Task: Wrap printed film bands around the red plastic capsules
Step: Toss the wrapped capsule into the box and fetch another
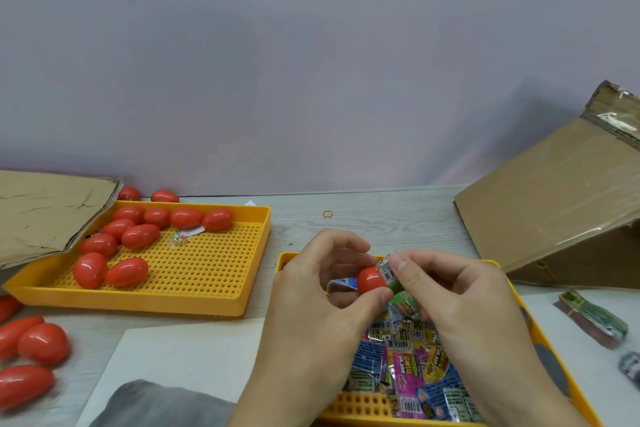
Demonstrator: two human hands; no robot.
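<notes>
My left hand (322, 284) grips a red capsule (370, 281) by its left end, thumb under it, above the near yellow tray (554, 350). My right hand (460, 298) pinches a printed film band (388, 269) that sits partly over the capsule's right end. Under my hands, the tray holds a heap of loose printed film bands (405, 367) in pink, blue, yellow and green. Several bare red capsules (138, 236) lie in the far-left yellow tray (214, 274).
More red capsules (38, 343) lie loose on the table at the left edge. Cardboard sheets stand at the far left (48, 208) and right (554, 198). A bundle of folded bands (595, 317) lies right of the near tray. A rubber band (327, 214) lies on the table behind.
</notes>
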